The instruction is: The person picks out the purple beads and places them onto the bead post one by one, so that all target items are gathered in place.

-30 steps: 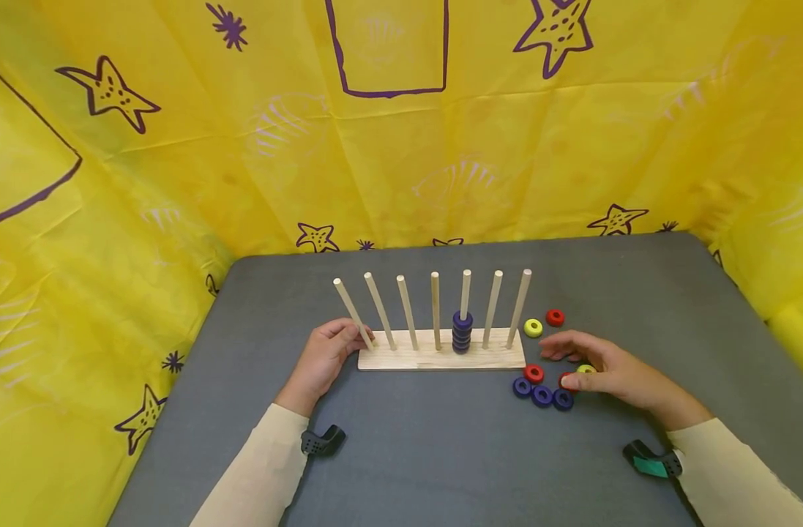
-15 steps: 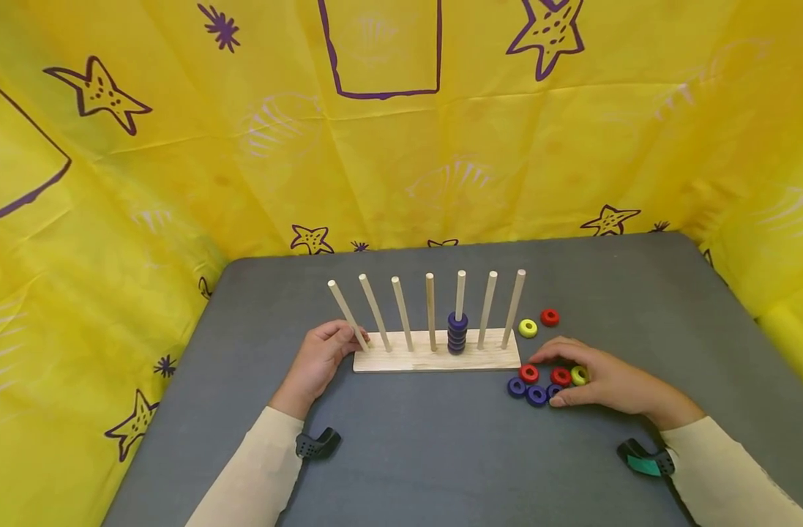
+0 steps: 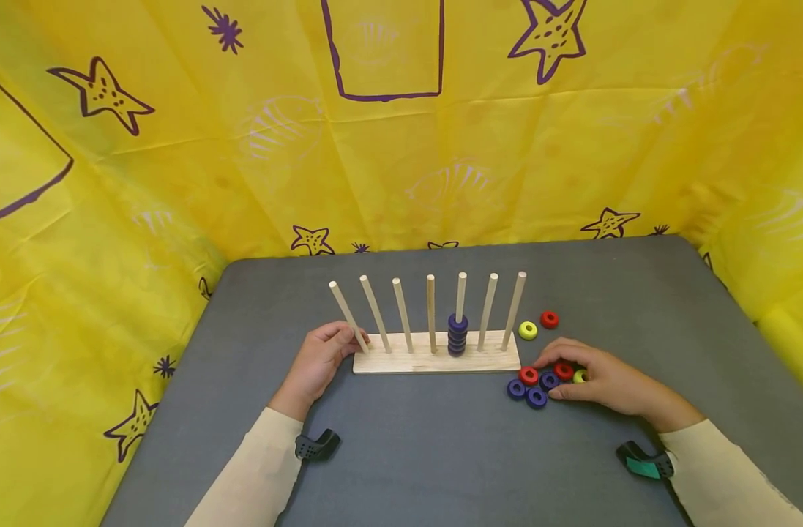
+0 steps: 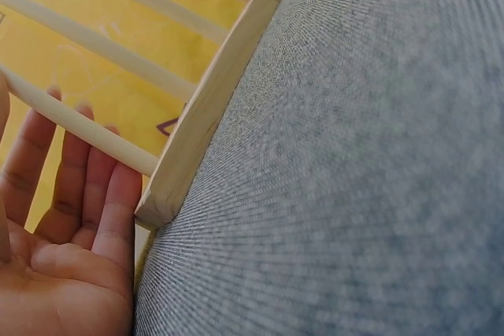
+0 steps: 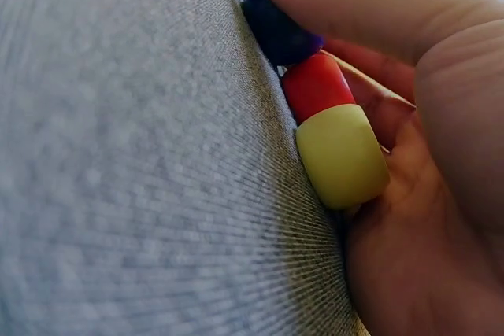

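Observation:
A wooden peg rack stands on the table, a row of upright pegs along its base. On one peg is a stack of blue rings. My left hand holds the leftmost peg between thumb and fingers at the rack's left end. My right hand lies over loose rings right of the rack. Its thumb and forefinger close on a blue ring from two sides. Inside that hand's curve sit a red ring and a yellow ring.
A red ring and two blue rings, one of them a blue ring, lie by the rack's right front corner. Farther back are a yellow ring and a red ring. A yellow cloth hangs behind the grey table.
My right hand has come down over the rings, and the blue ring at its thumb has shifted away from me, in among the red ones. The left hand keeps its hold on the peg.

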Tool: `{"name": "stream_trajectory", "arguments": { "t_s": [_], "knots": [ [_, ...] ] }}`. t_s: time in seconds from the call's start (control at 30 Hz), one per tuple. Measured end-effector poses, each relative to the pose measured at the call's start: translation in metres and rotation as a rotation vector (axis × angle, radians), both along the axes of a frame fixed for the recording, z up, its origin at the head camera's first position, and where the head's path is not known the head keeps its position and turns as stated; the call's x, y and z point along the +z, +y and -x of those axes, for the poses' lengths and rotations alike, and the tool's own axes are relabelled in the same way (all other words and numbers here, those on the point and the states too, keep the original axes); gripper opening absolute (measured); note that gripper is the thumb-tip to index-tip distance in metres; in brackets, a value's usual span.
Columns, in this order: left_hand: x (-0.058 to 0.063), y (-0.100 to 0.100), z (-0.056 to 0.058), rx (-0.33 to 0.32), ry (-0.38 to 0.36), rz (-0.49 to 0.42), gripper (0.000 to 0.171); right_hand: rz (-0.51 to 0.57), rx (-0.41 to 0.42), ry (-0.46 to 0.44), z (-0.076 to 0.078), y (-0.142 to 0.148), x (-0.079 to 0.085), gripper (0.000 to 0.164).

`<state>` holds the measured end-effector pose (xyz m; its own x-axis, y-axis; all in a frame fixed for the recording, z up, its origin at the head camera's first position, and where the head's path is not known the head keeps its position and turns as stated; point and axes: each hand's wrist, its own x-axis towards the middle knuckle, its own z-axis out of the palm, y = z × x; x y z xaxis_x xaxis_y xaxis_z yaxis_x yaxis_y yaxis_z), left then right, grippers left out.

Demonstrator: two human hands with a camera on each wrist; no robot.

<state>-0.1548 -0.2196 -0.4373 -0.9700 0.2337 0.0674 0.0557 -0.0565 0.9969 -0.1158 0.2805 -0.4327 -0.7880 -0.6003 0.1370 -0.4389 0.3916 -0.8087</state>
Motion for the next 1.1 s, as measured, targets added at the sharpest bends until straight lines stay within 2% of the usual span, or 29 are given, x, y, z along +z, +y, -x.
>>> {"name": "stream_trajectory", "arguments": {
  "t_s": [0.2, 0.43, 0.87, 1.1],
  "knots": [
    [-0.0004, 0.0000, 0.0003, -0.005, 0.010, -0.013, 0.041, 0.023, -0.017, 0.034, 0.0018, -0.0007, -0.0012, 0.033],
    [0.0003, 0.0006, 0.0002, -0.005, 0.009, -0.029, 0.040, 0.013, -0.051, 0.008, 0.0001, -0.0018, -0.0006, 0.030],
    [0.0012, 0.0029, -0.0016, 0.008, 0.001, -0.037, 0.038, 0.111, -0.062, 0.010, -0.0008, 0.0004, -0.0014, 0.032],
    [-0.0001, 0.0023, -0.0007, 0.002, 0.018, -0.034, 0.039, 0.149, -0.108, 0.014, -0.0013, -0.0022, 0.0036, 0.030]
  ]
}}
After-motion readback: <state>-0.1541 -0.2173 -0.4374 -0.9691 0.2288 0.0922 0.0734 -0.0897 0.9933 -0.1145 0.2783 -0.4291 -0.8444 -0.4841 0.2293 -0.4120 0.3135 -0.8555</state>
